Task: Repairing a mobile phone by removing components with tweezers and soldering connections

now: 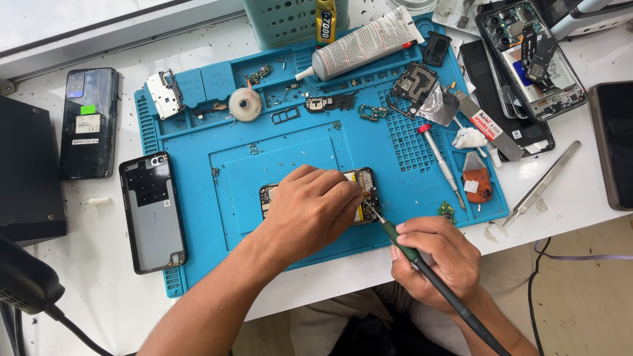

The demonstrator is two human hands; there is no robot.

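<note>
An opened phone (366,188) with bare circuit boards lies on the blue repair mat (224,158). My left hand (310,207) rests over it, fingers pressed down on its middle and covering most of it. My right hand (435,257) grips a soldering iron (422,260) with a green and black handle, pen-style. The iron's metal tip (376,214) touches the phone's lower right corner. A cable runs from the handle toward the bottom right.
On the mat lie a glue tube (362,43), a screwdriver (440,161), small phone parts and a white reel (245,104). Two phone back covers (153,211) (89,122) lie left. Tweezers (542,184) and another opened phone (531,56) lie right. A teal basket (283,20) stands behind.
</note>
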